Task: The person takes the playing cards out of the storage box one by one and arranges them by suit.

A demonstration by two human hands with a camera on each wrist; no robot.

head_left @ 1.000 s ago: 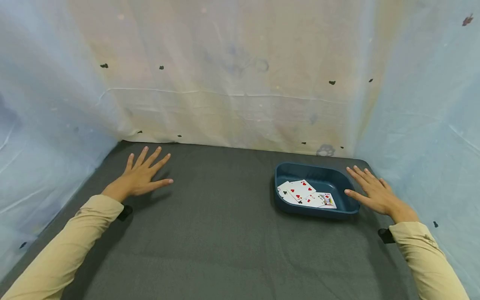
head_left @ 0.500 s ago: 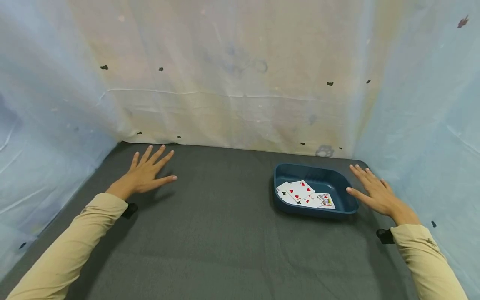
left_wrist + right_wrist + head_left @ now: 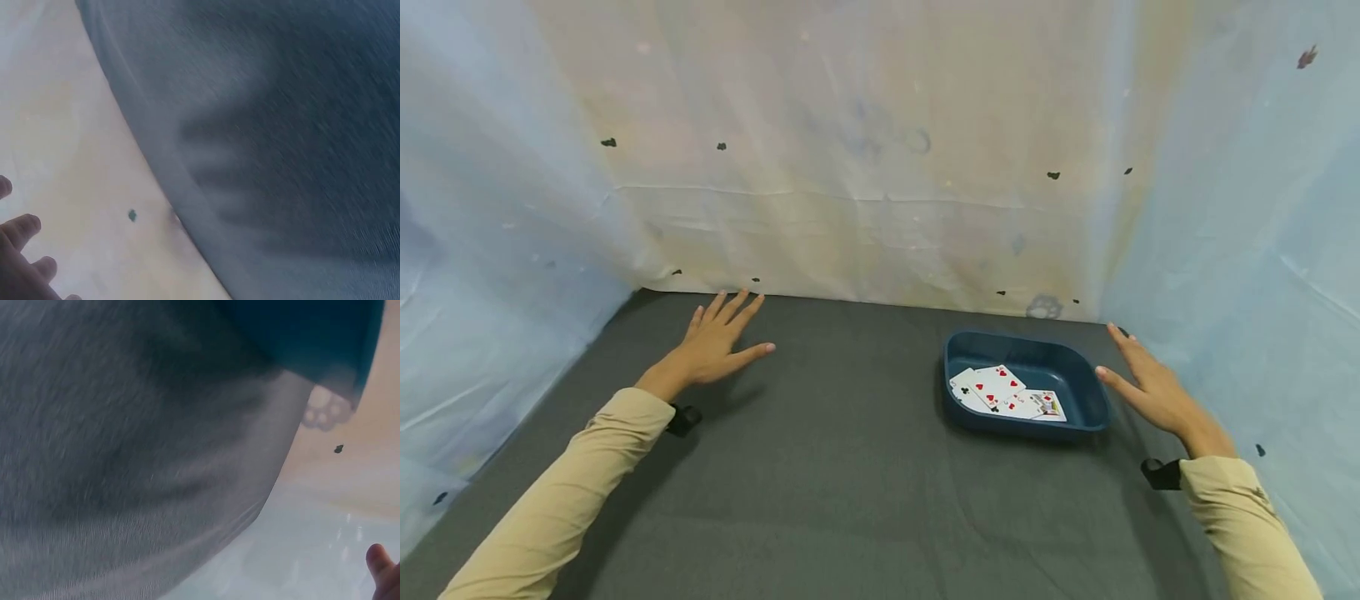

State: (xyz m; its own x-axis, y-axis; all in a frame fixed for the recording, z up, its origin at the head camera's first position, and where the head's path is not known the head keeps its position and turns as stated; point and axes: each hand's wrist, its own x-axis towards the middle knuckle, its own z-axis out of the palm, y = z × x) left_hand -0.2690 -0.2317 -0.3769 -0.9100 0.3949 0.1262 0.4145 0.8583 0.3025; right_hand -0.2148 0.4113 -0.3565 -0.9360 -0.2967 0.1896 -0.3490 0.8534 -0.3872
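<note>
Both hands farther forward, tray unmoved

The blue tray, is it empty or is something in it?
Not empty. The blue tray holds a few playing cards lying face up on its bottom, overlapping; red hearts show on several.

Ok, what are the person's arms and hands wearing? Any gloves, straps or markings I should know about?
Both arms wear long beige sleeves, the left sleeve and the right sleeve, ending at the wrists. The left hand and right hand are bare, with no gloves. A small black device sits under each wrist, the left one and the right one. No markings visible.
</note>
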